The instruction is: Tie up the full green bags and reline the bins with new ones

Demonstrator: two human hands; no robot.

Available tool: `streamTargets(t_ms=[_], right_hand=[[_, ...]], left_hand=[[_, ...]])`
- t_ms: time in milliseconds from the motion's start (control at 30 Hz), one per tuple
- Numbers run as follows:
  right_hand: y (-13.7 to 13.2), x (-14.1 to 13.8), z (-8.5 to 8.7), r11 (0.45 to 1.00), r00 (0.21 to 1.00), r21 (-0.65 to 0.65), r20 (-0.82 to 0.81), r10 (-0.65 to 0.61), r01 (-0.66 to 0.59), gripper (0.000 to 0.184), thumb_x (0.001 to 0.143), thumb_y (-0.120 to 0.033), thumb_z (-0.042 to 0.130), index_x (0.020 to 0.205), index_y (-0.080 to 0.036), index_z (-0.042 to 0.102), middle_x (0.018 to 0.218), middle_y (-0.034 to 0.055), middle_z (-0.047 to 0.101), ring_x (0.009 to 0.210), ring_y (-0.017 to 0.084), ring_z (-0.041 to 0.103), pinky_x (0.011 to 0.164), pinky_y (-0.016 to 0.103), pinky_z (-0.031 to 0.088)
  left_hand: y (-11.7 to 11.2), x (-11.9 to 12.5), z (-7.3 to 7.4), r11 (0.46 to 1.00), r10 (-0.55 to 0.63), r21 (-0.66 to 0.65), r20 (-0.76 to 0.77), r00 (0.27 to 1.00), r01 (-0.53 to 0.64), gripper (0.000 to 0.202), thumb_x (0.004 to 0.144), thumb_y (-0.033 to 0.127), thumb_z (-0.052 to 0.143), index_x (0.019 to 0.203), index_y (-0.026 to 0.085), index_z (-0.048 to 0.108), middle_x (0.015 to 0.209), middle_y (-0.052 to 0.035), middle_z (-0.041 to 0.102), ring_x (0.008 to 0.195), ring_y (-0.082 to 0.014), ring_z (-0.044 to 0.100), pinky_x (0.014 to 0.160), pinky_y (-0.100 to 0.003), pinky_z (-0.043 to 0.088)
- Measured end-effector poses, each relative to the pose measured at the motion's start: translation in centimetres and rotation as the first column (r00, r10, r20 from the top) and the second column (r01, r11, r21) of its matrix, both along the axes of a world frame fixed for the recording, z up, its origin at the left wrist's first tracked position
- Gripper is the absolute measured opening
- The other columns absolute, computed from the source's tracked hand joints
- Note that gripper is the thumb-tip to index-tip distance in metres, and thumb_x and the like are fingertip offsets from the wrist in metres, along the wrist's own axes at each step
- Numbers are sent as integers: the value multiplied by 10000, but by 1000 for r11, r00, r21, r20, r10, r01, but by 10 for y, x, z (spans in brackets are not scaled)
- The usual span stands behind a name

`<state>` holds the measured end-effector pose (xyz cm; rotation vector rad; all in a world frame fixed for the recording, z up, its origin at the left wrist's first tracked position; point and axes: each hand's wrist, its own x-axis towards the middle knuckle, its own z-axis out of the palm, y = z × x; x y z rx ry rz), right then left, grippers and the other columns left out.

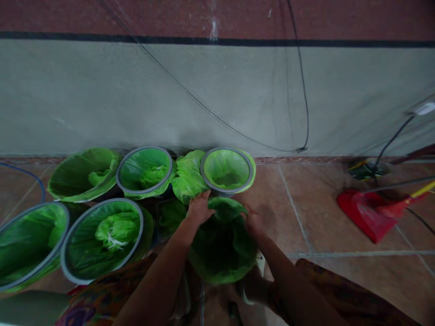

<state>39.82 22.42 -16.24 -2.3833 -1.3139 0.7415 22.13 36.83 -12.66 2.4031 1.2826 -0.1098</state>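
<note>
Between my feet stands a bin lined with a thin green bin liner (222,271), its inside dark and no grey ring showing on its rim. My left hand (200,209) is closed on the far left edge of the liner, thumb toward the inside. At the far right edge, my right hand (253,222) pinches the same liner, its fingers partly hidden behind the plastic. Just beyond stands a lined bin with a grey ring (251,170) around its mouth. Bunched green plastic (190,174) bulges to the left of that bin.
Several more green-lined bins stand at left, among them one with a grey ring (141,222) and a crumpled liner (117,231) inside. A red dustpan (365,213) lies on the tiled floor (288,203) at right. Cables hang along the wall (170,104).
</note>
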Motion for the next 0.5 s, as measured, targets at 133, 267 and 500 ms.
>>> streamTargets(t_ms=[133, 267, 500], right_hand=[[-48, -35, 3, 958, 967, -129, 19, -255, 255, 511, 972, -363, 338, 1410, -121, 437, 1132, 201, 687, 1043, 302, 673, 829, 382, 518], [-56, -46, 21, 931, 932, -91, 120, -342, 353, 697, 962, -489, 360, 1490, -36, 312, 1397, 290, 496, 1258, 378, 539, 980, 471, 469], [38, -11, 34, 994, 998, 94, 24, 60, -62, 388, 1007, -281, 345, 1247, -176, 630, 1244, 120, 674, 1142, 230, 624, 1017, 345, 458]], left_hand=[[4, -15, 11, 997, 79, -8, 141, 987, -79, 702, 787, 427, 718, 1395, 161, 489, 1378, -136, 590, 1269, -283, 547, 1073, -397, 412], [6, -15, 15, 993, 97, 46, 265, 959, -113, 433, 905, 399, 585, 1274, 173, 601, 1276, -112, 661, 1197, -235, 600, 1055, -341, 431], [11, 15, 14, 996, 50, 66, 187, 981, -64, 333, 994, 295, 413, 1144, 175, 685, 1174, -87, 714, 1096, -205, 642, 1008, -302, 445]])
